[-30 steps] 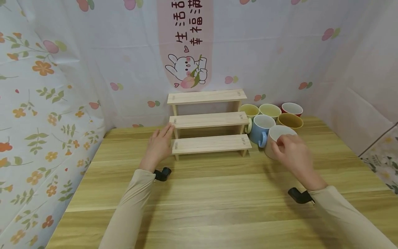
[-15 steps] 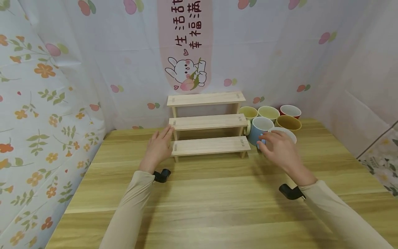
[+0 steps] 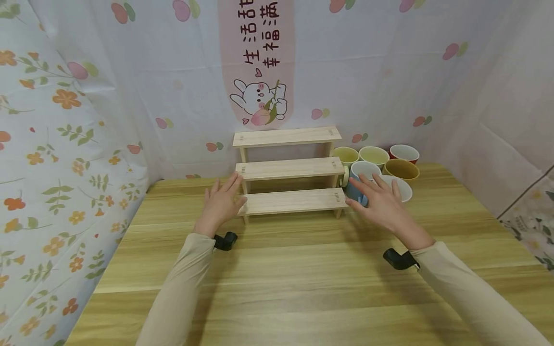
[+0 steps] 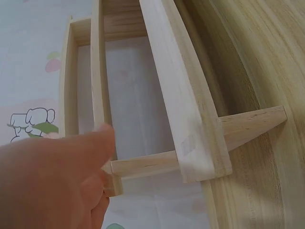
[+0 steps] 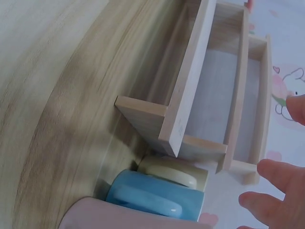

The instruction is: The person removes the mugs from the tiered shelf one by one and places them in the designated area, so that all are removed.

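Observation:
A three-tier wooden step shelf stands near the back cloth. My left hand is at its left end, fingers extended by the middle board; in the left wrist view a fingertip appears to touch that board's end. My right hand hovers with spread fingers in front of the mugs, right of the shelf, and holds nothing. It partly hides a blue mug and a pale mug. In the right wrist view the blue mug stands between a cream mug and the pinkish-looking pale mug.
Behind these stand two yellow-green mugs, a mustard mug and a red mug with white inside. Patterned cloth hangs behind and at both sides of the wood-grain table.
My right hand has moved left from above the pale mug to before the blue mug, and its fingers have spread. The left hand stays by the shelf, its thumb now further out.

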`<action>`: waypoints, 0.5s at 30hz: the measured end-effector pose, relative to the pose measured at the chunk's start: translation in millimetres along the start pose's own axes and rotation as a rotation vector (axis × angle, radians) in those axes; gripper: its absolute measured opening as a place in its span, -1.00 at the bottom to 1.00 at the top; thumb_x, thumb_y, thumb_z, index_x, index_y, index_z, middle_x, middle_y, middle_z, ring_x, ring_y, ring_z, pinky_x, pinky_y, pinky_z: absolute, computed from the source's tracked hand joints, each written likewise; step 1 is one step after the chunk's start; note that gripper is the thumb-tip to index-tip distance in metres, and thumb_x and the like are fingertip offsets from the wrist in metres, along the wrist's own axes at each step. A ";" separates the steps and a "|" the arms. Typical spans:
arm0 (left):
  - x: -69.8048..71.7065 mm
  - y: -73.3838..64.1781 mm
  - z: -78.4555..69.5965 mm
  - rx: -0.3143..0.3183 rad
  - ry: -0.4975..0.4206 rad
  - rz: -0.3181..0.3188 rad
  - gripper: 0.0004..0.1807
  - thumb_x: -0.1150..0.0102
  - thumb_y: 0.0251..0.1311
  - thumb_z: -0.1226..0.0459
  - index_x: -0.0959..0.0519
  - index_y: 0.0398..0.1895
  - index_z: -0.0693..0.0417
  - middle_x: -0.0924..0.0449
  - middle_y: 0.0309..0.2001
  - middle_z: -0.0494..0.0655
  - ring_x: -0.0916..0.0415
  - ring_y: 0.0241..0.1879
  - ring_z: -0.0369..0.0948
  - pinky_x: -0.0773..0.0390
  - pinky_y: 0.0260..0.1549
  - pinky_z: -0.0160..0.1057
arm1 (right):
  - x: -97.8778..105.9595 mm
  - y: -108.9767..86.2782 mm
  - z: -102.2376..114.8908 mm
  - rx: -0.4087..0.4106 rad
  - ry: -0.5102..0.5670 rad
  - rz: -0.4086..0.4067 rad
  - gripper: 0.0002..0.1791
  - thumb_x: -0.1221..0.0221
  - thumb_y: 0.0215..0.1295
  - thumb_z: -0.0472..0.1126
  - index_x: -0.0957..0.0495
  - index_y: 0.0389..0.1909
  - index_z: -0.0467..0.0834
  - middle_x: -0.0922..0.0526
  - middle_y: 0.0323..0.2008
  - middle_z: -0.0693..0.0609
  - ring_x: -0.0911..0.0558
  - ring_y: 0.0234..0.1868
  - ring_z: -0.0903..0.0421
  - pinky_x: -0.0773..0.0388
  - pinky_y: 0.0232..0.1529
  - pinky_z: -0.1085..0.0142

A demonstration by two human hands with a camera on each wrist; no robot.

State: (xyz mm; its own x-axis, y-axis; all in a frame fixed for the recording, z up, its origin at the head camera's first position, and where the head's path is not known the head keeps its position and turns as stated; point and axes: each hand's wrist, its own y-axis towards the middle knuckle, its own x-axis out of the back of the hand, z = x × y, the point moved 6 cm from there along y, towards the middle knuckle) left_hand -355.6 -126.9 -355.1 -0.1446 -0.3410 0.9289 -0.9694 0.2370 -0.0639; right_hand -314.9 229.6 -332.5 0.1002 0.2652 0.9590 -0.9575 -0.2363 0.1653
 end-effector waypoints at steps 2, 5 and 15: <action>0.7 0.5 0.9 0.003 0.020 0.005 -0.27 0.16 0.42 -0.03 0.13 0.54 -0.10 0.30 0.55 -0.15 0.44 0.46 0.28 0.32 0.29 0.43 | -0.2 1.0 -0.1 0.002 0.003 0.005 -0.25 0.02 0.33 0.26 -0.21 0.43 -0.06 -0.16 0.43 -0.24 0.00 0.44 -0.37 0.30 0.27 -0.44; 1.8 0.9 2.1 0.015 0.038 0.014 -0.28 0.23 0.43 -0.06 0.14 0.54 -0.10 0.31 0.55 -0.14 0.47 0.46 0.28 0.42 0.26 0.46 | -0.5 2.6 0.2 0.008 0.002 0.011 -0.24 0.04 0.33 0.28 -0.19 0.44 -0.04 -0.15 0.44 -0.23 0.01 0.44 -0.38 0.31 0.26 -0.45; -1.1 -3.0 -1.7 -0.008 0.058 -0.024 -0.35 0.48 0.44 -0.15 0.09 0.53 -0.21 0.37 0.55 -0.18 0.55 0.46 0.24 0.65 0.14 0.49 | -2.7 0.6 0.1 -0.017 0.028 0.067 -0.17 0.05 0.30 0.34 -0.09 0.48 0.01 -0.02 0.48 -0.20 0.20 0.48 -0.33 0.42 0.26 -0.45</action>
